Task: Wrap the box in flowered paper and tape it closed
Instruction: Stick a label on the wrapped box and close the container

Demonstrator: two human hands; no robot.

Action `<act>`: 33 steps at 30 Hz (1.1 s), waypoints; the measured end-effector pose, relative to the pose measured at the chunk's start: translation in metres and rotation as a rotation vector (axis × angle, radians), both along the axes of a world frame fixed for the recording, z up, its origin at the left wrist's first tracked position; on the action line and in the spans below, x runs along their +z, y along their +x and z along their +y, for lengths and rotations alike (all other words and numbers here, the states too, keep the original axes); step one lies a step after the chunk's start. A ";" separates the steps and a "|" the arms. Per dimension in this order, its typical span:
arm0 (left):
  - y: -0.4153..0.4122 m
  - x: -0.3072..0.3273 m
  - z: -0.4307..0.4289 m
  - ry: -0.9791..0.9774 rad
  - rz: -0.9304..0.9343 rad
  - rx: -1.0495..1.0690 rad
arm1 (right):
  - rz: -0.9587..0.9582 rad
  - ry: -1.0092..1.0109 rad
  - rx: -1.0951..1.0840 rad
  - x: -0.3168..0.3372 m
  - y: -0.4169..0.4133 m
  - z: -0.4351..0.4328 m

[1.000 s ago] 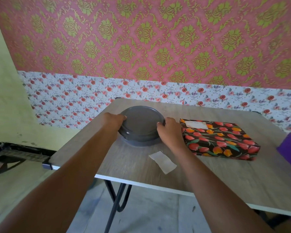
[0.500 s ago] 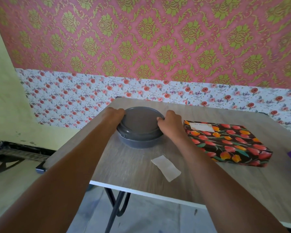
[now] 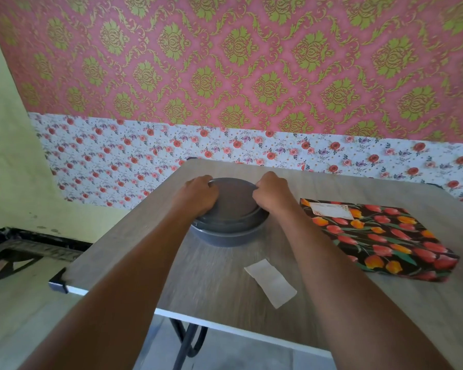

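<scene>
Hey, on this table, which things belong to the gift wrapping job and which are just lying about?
Job: flower-wrapped box, white label on top.
Lying about: white paper slip; grey lidded container, though left hand and right hand grip its rim.

Wood-grain bench (image 3: 211,276) w/ white near edge. Far centre: round grey lidded tub (image 3: 229,237). Nearer and a bit right, apart from it, a white paper slip (image 3: 270,283) lies flat. Right side: flat box (image 3: 380,239) in dark tulip-print paper, white label at far-left corner.
</scene>
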State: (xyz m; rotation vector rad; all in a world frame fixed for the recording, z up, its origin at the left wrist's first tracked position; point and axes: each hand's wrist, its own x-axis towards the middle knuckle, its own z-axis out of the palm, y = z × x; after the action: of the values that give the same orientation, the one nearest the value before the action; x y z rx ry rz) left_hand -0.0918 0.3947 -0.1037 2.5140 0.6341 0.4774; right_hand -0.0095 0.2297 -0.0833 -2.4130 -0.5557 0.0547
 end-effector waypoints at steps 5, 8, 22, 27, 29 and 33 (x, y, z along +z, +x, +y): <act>0.010 -0.001 0.008 0.156 0.144 -0.053 | -0.089 0.024 -0.023 -0.028 -0.001 0.004; 0.017 -0.003 0.005 0.216 0.202 -0.022 | -0.099 0.074 -0.055 -0.035 0.000 0.005; -0.014 -0.005 -0.003 -0.198 -0.390 0.285 | -0.095 0.114 -0.121 -0.031 -0.020 0.000; -0.034 0.004 -0.012 -0.239 -0.314 0.347 | -0.109 0.098 -0.096 -0.016 -0.032 -0.013; -0.051 0.001 -0.014 -0.286 -0.193 0.276 | -0.047 0.084 -0.084 -0.014 -0.039 -0.021; -0.067 -0.008 -0.008 -0.420 -0.132 0.165 | 0.062 0.117 -0.059 -0.021 -0.047 -0.024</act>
State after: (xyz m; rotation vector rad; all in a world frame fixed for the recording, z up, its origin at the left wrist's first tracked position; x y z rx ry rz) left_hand -0.1588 0.3871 -0.1120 2.0293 0.8010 0.5045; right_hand -0.0564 0.2061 -0.1043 -2.3039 -0.4467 0.0693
